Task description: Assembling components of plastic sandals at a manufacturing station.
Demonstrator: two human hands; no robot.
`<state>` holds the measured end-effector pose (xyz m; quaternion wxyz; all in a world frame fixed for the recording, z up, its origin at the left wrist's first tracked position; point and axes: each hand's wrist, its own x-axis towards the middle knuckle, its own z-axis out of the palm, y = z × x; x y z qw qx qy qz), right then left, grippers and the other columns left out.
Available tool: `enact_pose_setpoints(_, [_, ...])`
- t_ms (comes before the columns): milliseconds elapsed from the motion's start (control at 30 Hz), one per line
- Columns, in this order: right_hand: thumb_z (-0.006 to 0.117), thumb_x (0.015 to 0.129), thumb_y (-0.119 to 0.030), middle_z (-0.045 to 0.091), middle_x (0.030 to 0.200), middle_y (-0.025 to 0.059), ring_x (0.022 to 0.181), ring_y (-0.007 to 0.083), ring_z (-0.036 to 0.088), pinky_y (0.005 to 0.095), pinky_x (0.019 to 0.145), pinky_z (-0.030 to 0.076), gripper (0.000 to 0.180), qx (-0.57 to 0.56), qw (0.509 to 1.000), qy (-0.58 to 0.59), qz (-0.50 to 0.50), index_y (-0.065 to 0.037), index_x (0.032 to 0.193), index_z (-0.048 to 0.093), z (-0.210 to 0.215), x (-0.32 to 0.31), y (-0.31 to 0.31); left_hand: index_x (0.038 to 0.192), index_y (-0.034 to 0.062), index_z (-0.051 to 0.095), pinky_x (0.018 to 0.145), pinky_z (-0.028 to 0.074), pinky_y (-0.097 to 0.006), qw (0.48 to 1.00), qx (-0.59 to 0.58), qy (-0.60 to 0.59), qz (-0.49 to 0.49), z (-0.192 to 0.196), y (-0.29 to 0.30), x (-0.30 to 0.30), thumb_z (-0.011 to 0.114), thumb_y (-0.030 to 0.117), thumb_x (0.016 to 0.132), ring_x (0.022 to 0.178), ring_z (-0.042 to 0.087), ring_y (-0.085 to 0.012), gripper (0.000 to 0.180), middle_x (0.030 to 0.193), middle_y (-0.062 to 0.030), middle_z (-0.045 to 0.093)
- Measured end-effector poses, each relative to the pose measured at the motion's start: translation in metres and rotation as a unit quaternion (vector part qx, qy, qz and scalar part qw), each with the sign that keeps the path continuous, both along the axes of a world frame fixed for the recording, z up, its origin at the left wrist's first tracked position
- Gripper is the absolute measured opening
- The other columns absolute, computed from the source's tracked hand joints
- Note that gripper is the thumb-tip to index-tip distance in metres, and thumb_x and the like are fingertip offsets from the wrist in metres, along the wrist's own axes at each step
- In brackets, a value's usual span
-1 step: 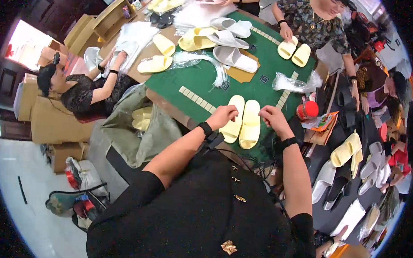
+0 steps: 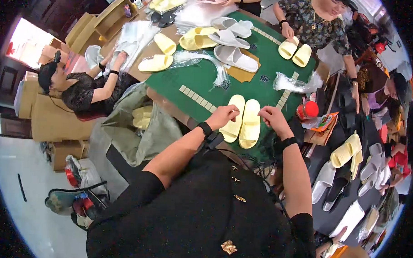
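A pair of pale yellow slide slippers lies side by side on the green table at its near edge, toes toward me. My left hand (image 2: 223,117) is closed in a pinch over the outer side of the left slipper (image 2: 233,130). Just beside the right slipper (image 2: 249,130), my right hand (image 2: 276,121) is also closed, fingertips curled toward the thumb. Whatever the fingers of either hand may pinch is too small or hidden to make out. Both wrists wear black bands.
Grey slippers (image 2: 236,58), yellow slippers (image 2: 155,62) and clear plastic bags (image 2: 301,82) lie on the table (image 2: 179,114). A red-lidded jar (image 2: 307,110) stands at right. An open sack (image 2: 156,136) holds yellow slippers. Co-workers sit left and across; one's hand touches another yellow pair (image 2: 294,51).
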<state>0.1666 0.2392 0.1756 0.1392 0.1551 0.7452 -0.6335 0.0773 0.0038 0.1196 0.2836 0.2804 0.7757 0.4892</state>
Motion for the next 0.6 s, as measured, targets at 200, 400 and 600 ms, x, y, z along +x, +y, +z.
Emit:
enact_pose_setpoints(200, [0.058,0.083,-0.015,0.061,0.063,0.0104,0.056,0.0184,0.057,0.0339,0.054,0.045,0.019,0.169,0.976,0.082,0.113,0.0,0.078,0.069,-0.027,0.002,0.0,0.138,0.0097,0.044,0.066,0.051,-0.032,1.0,0.019,-0.002,0.024,0.029,0.013,0.027,0.057,0.022,0.096,0.069,0.066,-0.0174,0.046,0.072,-0.0082,0.067])
enact_pose_setpoints(400, [0.055,0.088,-0.022,0.066,0.068,0.0135,0.063,0.026,0.064,0.0385,0.063,0.05,0.026,0.202,0.953,0.019,0.227,-0.003,0.079,0.071,-0.032,0.01,-0.025,0.133,0.01,0.053,0.058,0.045,-0.032,1.0,0.013,0.018,-0.01,0.032,0.017,0.049,0.06,0.023,0.094,0.061,0.06,-0.0149,0.042,0.071,-0.0094,0.064])
enact_pose_setpoints(600, [0.06,0.088,-0.021,0.066,0.07,0.0095,0.061,0.0172,0.064,0.0314,0.058,0.051,0.022,0.154,0.965,0.007,0.213,0.0,0.088,0.068,-0.026,0.013,-0.027,0.087,-0.002,0.066,0.058,0.05,-0.029,0.999,0.017,0.039,0.028,0.009,0.006,0.034,0.057,0.014,0.092,0.059,0.064,-0.0144,0.019,0.064,-0.0085,0.065])
